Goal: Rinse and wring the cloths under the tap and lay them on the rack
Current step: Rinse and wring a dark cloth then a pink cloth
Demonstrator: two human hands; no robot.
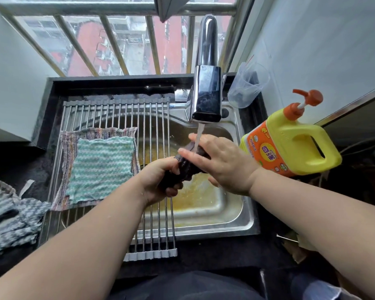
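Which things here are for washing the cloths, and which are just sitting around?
For the job: dark cloth, tap, sink, rack, striped cloth, green cloth, pile of cloths.
Just lying about: soap bottle, plastic cup.

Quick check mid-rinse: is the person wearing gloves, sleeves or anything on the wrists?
No. The left hand and right hand are bare and ungloved. Both forearms are uncovered to the frame's edge, with no sleeve in view. No watch, bracelet or ring shows.
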